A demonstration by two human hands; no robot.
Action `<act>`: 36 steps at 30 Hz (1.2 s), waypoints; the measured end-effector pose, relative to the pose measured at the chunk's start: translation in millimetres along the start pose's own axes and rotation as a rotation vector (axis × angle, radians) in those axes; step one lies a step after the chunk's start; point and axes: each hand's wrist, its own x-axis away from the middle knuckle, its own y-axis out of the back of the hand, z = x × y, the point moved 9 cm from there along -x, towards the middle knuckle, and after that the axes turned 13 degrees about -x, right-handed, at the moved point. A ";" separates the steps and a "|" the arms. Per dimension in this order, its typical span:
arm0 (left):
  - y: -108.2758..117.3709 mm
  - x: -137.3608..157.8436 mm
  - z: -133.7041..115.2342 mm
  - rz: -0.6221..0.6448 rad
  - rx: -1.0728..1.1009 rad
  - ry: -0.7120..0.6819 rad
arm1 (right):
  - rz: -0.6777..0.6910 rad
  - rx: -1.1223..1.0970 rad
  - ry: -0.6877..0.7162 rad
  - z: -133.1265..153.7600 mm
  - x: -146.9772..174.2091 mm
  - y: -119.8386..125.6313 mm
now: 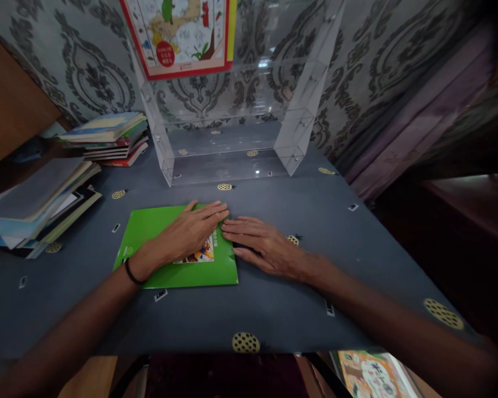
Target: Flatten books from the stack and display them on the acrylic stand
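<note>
A green book (149, 226) with a small colour picture on its cover lies flat on the table in front of me, turned sideways. My left hand (195, 229) rests flat across the cover with its fingers stretched out, hiding part of the picture. At the book's right edge lies my right hand (265, 243), fingers extended, the tips touching that edge and the rest on the tablecloth. Neither hand grips anything. A dark band circles my left wrist.
Behind the book stands a clear acrylic rack (228, 171) holding a red-bordered picture book (186, 69) at its top. Two stacks of books, one near (37, 193) and one farther back (108, 135), are at the left. An orange book (369, 373) lies below the table's front edge.
</note>
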 end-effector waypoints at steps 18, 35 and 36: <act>3.3 10.1 -10.9 -0.047 0.039 -0.050 | -0.016 -0.008 0.115 29.7 12.3 -5.2; 9.3 24.6 -38.2 -0.106 -0.052 -0.088 | 0.031 0.036 0.181 58.9 31.8 -12.8; 9.4 27.1 -42.0 -0.114 -0.058 -0.099 | 0.033 0.038 0.184 59.9 32.8 -13.3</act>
